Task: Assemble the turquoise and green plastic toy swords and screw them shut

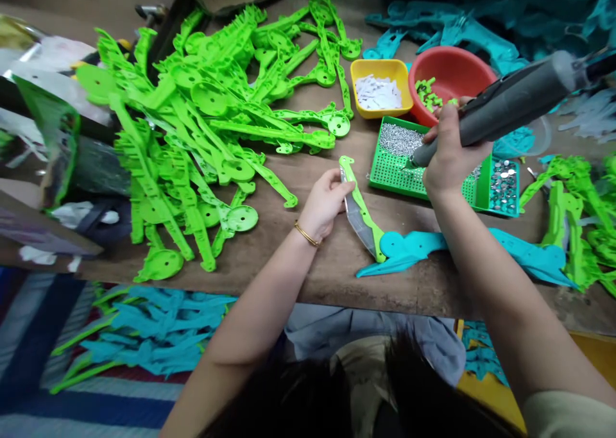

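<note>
My left hand [328, 204] is closed on the far end of a narrow green plastic piece [362, 208] with a grey blade-like strip [359, 223] along its side. The near end of that piece meets a long turquoise plastic part [411, 245] lying across the table, partly behind my right forearm. My right hand [447, 156] grips a grey electric screwdriver [517, 98], tilted with its tip down at the green perforated tray [402, 178]. Small silver screws [402, 140] lie heaped in that tray. Whether the tip touches a screw I cannot tell.
A large pile of green plastic parts [206, 117] covers the table's left. Behind the tray stand a yellow bowl [382, 108] of white pieces and a red bowl [452, 63] with small green pieces. More turquoise parts [154, 329] lie below the table edge; green ones [572, 207] at right.
</note>
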Available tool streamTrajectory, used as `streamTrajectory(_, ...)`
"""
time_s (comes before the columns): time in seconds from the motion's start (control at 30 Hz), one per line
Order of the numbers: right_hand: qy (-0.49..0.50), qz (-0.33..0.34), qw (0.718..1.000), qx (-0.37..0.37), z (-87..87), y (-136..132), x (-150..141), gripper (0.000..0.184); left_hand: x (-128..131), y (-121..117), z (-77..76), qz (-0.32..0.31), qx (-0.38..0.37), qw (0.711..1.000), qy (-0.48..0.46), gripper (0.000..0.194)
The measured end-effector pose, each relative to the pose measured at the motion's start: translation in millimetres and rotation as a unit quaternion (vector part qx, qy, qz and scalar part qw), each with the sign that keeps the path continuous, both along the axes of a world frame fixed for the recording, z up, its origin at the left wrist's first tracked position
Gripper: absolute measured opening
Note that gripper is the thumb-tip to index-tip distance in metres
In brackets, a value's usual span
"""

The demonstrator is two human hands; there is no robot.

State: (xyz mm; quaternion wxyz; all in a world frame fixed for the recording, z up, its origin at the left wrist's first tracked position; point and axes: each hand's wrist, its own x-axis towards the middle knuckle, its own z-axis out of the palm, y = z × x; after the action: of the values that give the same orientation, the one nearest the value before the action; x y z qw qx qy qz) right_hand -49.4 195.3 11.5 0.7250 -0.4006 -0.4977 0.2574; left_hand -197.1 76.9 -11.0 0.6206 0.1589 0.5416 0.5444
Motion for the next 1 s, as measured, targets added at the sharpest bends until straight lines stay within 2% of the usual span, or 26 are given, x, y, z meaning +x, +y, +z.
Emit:
streamTrajectory(0.1, -0.024, 0.001, 1.000, -0.013, -3.1, -4, -3, 0.016, 1, -4, 1.7, -0.031, -0.027, 0.999, -0.003, 0.028)
streamTrajectory(0.23, -0.010, 0.019, 1.000, 0.005, -2.4, -5, -4, 0.017, 7, -15, 1.5, -0.012, -0.004, 1.000, -0.028, 0.024)
streamTrajectory(0.3, 0.007, 0.031, 0.999, 0.017, -1.3, -4, -3, 0.018, 14, -25, 0.2, -0.012, 0.019, 0.998, -0.051, 0.037)
streamTrajectory(0.37, 0.005, 0.032, 0.999, 0.011, 3.0, -4, -2, 0.018, 22, -35, -3.0, -0.021, 0.032, 0.997, -0.062, 0.064)
streamTrajectory(0.43, 0.002, 0.035, 0.999, 0.004, 11.5, -10, 1, 0.019, 30, -43, -8.0, -0.024, 0.037, 0.998, -0.052, 0.080)
streamTrajectory(0.57, 0.002, 0.079, 0.997, 0.021, 30.7, -42, 1, 0.018, 38, -45, -17.8, 0.000, 0.054, 0.998, -0.013, 0.068)
streamTrajectory(0.67, -0.053, 0.091, 0.994, 0.015, 31.5, -60, -3, 0.023, 38, -44, -21.0, -0.003, 0.059, 0.998, -0.008, 0.062)
streamTrajectory(0.73, -0.072, 0.063, 0.995, 0.014, 24.0, -56, -5, 0.029, 38, -44, -21.7, -0.003, 0.059, 0.998, -0.008, 0.063)
streamTrajectory(0.9, -0.037, 0.016, 0.999, 0.011, 1.6, -14, -2, 0.031, 37, -45, -22.5, -0.009, 0.057, 0.998, -0.007, 0.066)
streamTrajectory(1.0, -0.024, -0.006, 1.000, 0.007, -5.9, -1, -1, 0.033, 37, -45, -22.7, -0.015, 0.053, 0.998, -0.008, 0.066)
